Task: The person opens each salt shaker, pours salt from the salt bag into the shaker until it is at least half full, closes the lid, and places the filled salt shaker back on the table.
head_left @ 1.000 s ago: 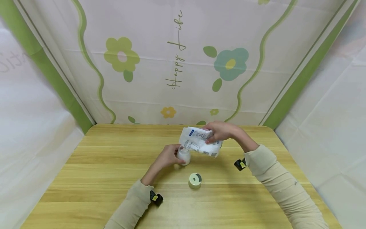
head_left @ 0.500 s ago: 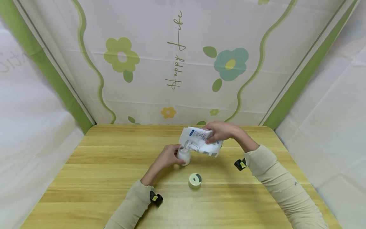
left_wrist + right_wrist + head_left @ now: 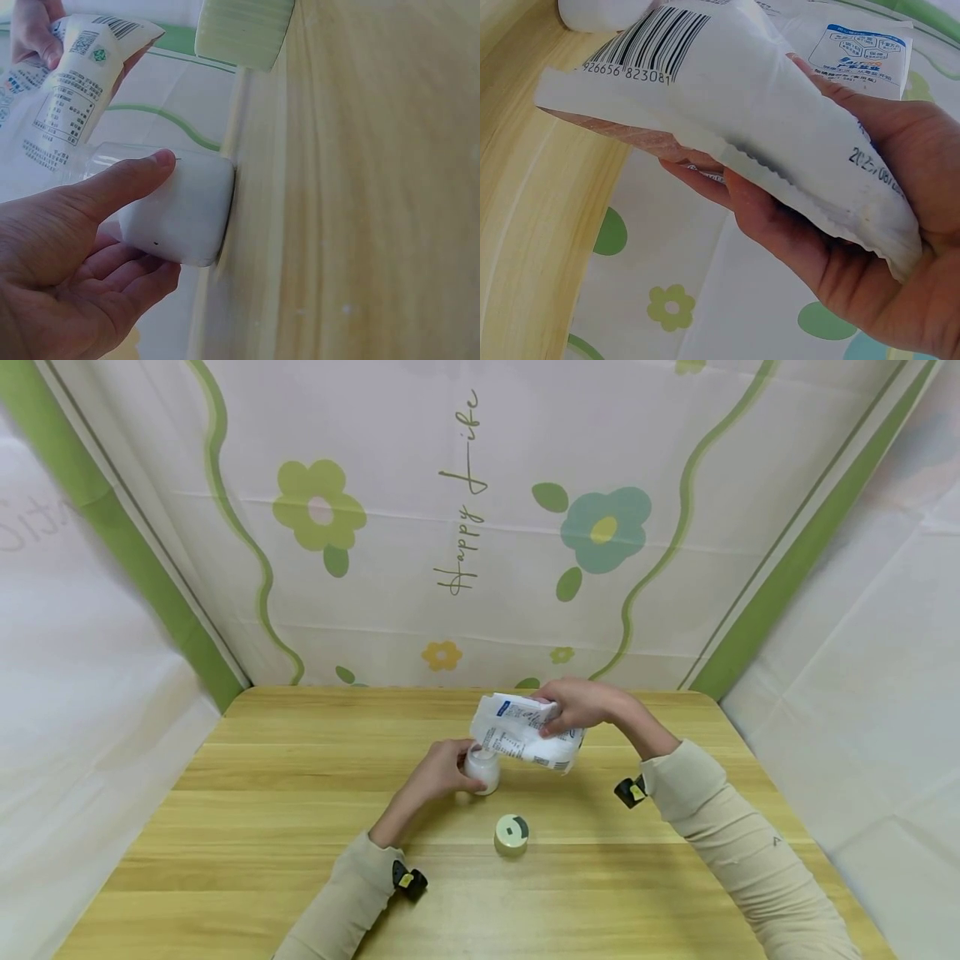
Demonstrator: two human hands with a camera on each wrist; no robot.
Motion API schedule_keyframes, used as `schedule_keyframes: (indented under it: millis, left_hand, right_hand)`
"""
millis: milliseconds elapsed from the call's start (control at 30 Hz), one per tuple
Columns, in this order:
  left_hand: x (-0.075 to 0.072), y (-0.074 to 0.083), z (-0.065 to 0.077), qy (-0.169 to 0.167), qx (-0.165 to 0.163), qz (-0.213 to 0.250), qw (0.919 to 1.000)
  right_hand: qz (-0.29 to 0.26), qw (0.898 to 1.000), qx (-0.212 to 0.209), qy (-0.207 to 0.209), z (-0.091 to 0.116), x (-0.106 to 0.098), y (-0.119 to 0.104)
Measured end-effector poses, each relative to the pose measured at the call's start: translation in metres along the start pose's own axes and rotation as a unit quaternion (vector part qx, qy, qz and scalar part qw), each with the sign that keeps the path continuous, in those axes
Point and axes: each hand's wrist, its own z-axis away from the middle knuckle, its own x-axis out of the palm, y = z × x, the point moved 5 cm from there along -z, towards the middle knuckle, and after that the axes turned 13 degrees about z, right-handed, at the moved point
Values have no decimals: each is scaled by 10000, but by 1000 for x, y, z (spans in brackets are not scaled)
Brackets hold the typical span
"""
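Observation:
My left hand (image 3: 441, 768) holds a small jar (image 3: 483, 772) standing on the table, thumb on one side and fingers on the other. In the left wrist view the jar (image 3: 187, 206) looks clear near its mouth and white below. Above it, my right hand (image 3: 585, 704) grips a white printed bag (image 3: 517, 737) from the side. The bag is tilted, its left end at the jar's mouth. Its barcode shows on the bag (image 3: 742, 82) in the right wrist view. I cannot make out whether anything is flowing between them.
A pale green round lid (image 3: 512, 833) with a ribbed side lies on the wooden table (image 3: 285, 810), nearer to me than the jar. A patterned cloth (image 3: 390, 552) hangs behind the table's far edge, and white cloth (image 3: 847, 718) hangs at both sides.

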Motion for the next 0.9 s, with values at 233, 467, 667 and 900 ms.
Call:
schedule_keyframes:
  millis: [233,467,667,900]
  left_hand:
    - [0,-2,-2,10,126,-81,9999]
    - [0,-1,-1,-5,93,-73,9999]
    - [2,-1,0,0,-32,15,10000]
    - [2,0,0,-2,-23,15,10000]
  right_hand:
    - [13,10000,-43,-13,0,-1,-1]
    - [42,10000,-51,-24,1,-1,-1]
    - [41,10000,-14,2,0,-1,-1]
    - [90,9999,-56,27,1,-2,-1]
